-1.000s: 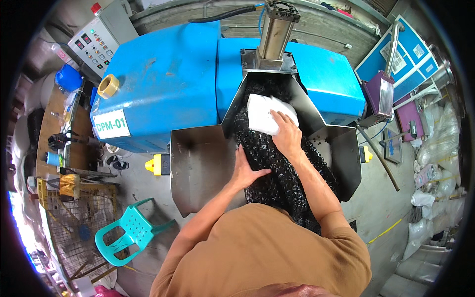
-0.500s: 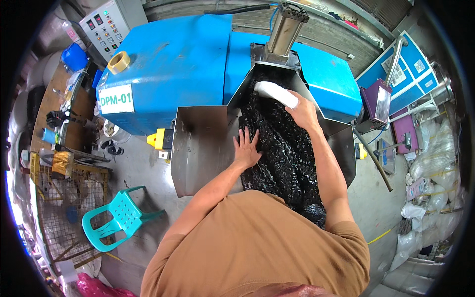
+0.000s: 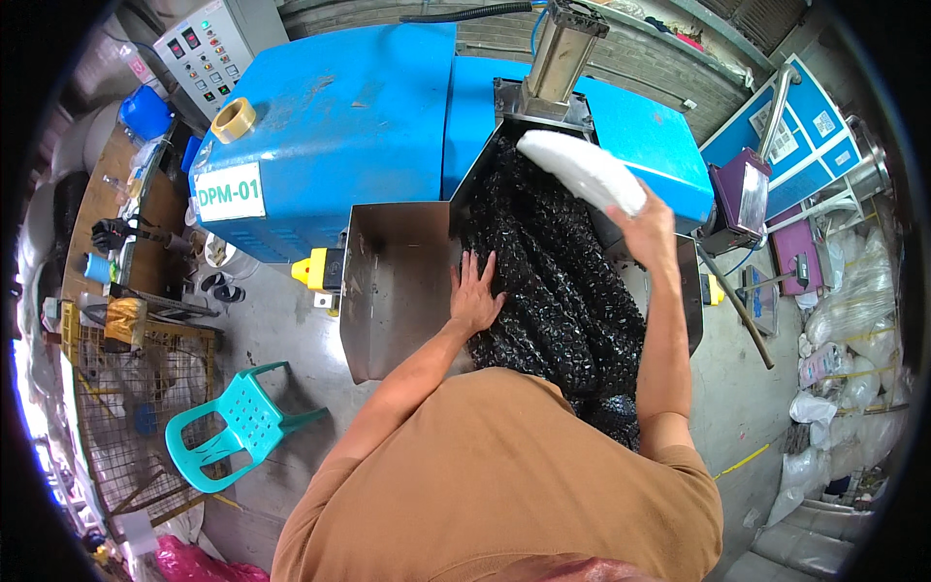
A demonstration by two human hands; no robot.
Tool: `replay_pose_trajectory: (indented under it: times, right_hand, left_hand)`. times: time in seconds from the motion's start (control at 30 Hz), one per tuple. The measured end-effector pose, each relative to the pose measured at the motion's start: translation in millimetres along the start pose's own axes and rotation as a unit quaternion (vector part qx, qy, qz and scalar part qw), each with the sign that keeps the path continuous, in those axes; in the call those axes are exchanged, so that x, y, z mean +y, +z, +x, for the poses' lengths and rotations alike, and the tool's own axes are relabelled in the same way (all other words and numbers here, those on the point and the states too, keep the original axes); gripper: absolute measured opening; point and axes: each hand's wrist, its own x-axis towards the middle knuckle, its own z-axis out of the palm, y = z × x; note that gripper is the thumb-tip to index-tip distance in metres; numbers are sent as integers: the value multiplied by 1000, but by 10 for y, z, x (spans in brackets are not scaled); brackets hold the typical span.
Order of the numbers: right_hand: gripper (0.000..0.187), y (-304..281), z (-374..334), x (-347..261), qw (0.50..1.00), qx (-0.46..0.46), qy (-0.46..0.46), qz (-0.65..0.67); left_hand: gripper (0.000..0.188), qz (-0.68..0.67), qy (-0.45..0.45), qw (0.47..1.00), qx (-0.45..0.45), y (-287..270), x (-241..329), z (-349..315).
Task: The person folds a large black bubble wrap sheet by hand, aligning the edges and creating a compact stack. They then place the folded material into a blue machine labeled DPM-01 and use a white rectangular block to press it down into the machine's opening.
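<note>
A bunched length of glossy black, bumpy plastic sheeting (image 3: 567,291) runs from the throat of a blue machine (image 3: 349,107) down through its metal feed trough (image 3: 393,291) toward my body. My right hand (image 3: 645,225) grips the near end of a long, white, curved slab (image 3: 582,170), its fingers partly hidden beneath. The slab tilts up over the sheeting's right side, its far end near the throat. On the sheeting's left edge lies my left hand (image 3: 475,299), palm down with fingers stretched out.
A metal cylinder (image 3: 561,63) rises above the throat. Yellow-covered switches (image 3: 315,270) flank the trough. To the left stand a green plastic chair (image 3: 233,427) and a wire cage cart (image 3: 141,407); a metal rod (image 3: 737,310) leans at right. A tape roll (image 3: 234,121) rests on the machine.
My right hand has moved right and a little toward me, drawing the white slab off the sheeting, so more of it shows. My left hand stays nearly in place.
</note>
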Motion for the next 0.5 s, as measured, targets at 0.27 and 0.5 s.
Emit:
replay_pose_trajectory:
  times: [0.27, 0.5]
  right_hand:
    - [56, 976, 1, 208, 999, -7, -24, -30]
    - [65, 960, 286, 204, 999, -25, -15, -38]
  left_hand:
    - [91, 12, 17, 1000, 2, -110, -15, 57]
    - [91, 15, 12, 1000, -23, -155, 27, 100]
